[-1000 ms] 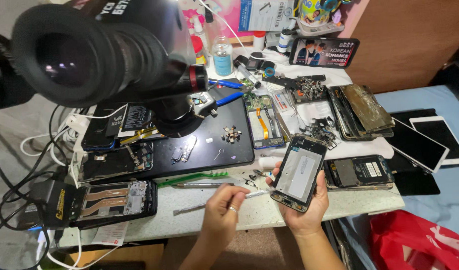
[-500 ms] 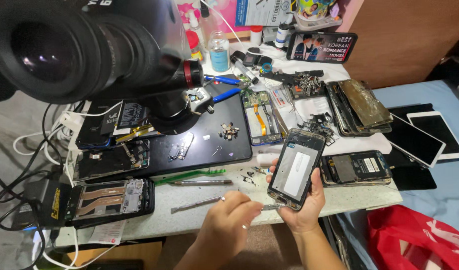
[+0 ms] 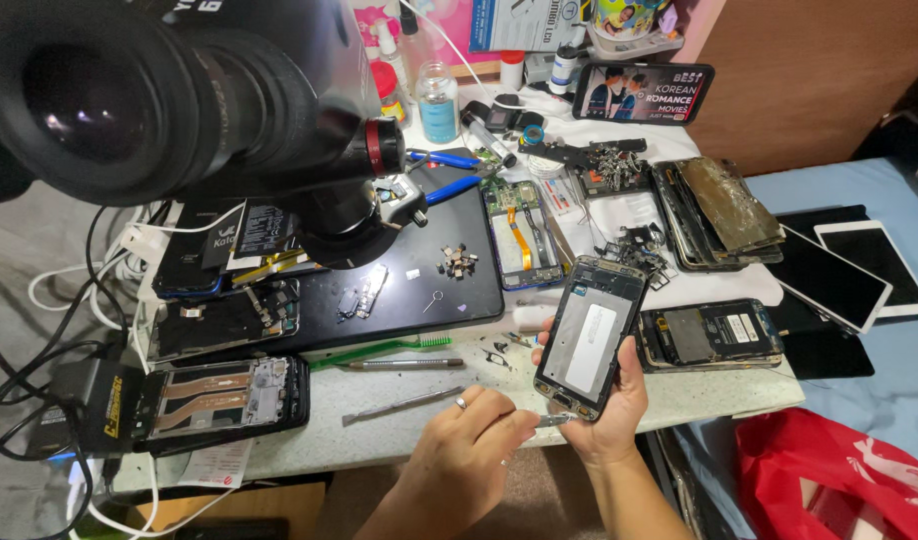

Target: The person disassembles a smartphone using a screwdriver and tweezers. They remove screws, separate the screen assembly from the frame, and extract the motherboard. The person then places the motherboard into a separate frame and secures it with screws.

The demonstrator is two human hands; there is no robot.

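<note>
- right hand [image 3: 611, 415] grips an opened phone frame [image 3: 591, 337] from below, fingers curled round its lower edges; frame stands tilted up over the table's front edge, inner side with a pale rectangular panel facing the camera
- left hand [image 3: 466, 450] mostly closed, thumb and forefinger pinching a small metal tool [image 3: 552, 420]; tool tip sits at the frame's bottom edge; exact contact point too small to make out; a ring on one finger
- both forearms cut off by the bottom of the view
- table [image 3: 679, 395] is cluttered; grey metal spudger [image 3: 404, 404] lies just beside the left hand, a thin rod tool [image 3: 404, 364] and a green toothbrush [image 3: 381, 350] beyond it
- another opened phone [image 3: 711, 334] lies flat right of the held frame; stack of cracked screens [image 3: 719, 210] behind it
- black work mat [image 3: 419, 285] carries small screws and parts, too tiny to identify
- large black microscope [image 3: 169, 100] fills the upper left, blurred and cut off by the edge, hiding part of the mat
- opened phone with copper strips [image 3: 224, 395] at lower left; cables beside it run out of view
</note>
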